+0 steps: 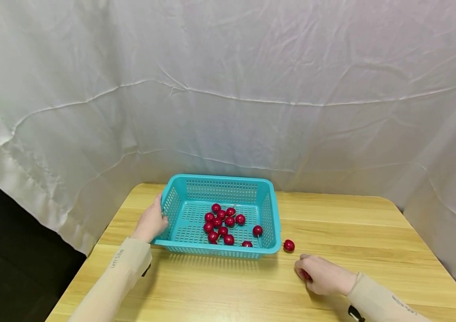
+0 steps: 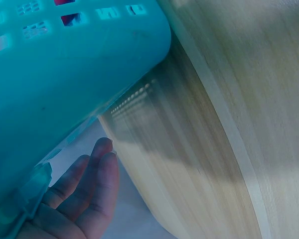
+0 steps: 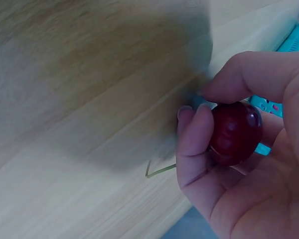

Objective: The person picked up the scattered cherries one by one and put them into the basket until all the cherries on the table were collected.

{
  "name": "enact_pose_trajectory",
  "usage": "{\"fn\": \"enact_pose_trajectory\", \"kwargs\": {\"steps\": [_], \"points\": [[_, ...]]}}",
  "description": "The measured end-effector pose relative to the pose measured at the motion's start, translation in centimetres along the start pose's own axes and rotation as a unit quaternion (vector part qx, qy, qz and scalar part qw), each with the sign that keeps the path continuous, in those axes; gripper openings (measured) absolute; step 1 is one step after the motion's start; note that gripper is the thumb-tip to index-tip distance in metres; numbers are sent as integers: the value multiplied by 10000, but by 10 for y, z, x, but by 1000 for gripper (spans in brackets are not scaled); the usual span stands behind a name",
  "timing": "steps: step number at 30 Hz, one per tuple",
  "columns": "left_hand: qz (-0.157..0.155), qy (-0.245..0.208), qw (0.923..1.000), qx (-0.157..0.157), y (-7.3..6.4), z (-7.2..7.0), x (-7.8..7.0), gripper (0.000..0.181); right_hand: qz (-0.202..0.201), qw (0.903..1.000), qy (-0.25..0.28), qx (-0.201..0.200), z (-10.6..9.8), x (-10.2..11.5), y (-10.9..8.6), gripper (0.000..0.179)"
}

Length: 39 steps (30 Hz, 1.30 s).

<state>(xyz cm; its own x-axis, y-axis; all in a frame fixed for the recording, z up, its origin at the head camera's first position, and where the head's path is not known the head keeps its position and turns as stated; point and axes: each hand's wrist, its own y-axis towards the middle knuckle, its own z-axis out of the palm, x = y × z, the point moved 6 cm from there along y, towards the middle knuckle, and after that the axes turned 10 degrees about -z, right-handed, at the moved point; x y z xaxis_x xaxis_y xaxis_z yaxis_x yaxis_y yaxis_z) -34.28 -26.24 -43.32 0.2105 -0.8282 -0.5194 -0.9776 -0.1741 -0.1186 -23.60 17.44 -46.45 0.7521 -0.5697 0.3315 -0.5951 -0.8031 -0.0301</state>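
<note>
A turquoise plastic basket (image 1: 220, 250) with lattice walls holds several dark red cherries (image 1: 230, 221). At its left end, my left hand (image 1: 150, 222) grips the rim; the left wrist view has the fingers (image 2: 102, 184) along the outside, below the basket wall. To the right of the basket, low over the table, my right hand (image 1: 324, 273) holds a cherry (image 3: 235, 133) between curled fingers and thumb, its thin green stem poking out past the fingers. Another cherry (image 1: 289, 246) lies on the wood between the basket's right end and this hand.
The light wooden table (image 1: 348, 219) has rounded far corners. Behind and along both sides hangs a pale grey cloth (image 1: 228, 112). Dark material (image 1: 10, 250) shows at the far left, beyond the table's left edge.
</note>
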Motion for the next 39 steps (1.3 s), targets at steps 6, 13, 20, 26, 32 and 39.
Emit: {"fn": "enact_pose_trajectory", "kwargs": {"steps": [6, 13, 20, 26, 32, 39], "points": [[43, 21, 10000, -29, 0, -1, 0, 83, -125, 9998, -88, -146, -4, 1, -1, 34], [43, 12, 10000, -29, -1, -1, 0, 83, -27, 9998, -43, -177, -9, -1, 0, 34], [43, 38, 10000, -46, 0, -1, 0, 83, 132, 9996, 71, -233, -17, -3, 1, 32], [44, 36, 10000, -53, -1, -2, -1, 83, 58, 9990, 20, -452, -29, -5, 3, 32], [31, 18, 10000, -41, -1, -1, -1, 82, 16, 9985, -19, -538, -44, -5, 6, 30], [34, 24, 10000, -49, 0, -1, -1, 82, -233, 9951, -368, -882, -68, -2, 12, 32]]}}
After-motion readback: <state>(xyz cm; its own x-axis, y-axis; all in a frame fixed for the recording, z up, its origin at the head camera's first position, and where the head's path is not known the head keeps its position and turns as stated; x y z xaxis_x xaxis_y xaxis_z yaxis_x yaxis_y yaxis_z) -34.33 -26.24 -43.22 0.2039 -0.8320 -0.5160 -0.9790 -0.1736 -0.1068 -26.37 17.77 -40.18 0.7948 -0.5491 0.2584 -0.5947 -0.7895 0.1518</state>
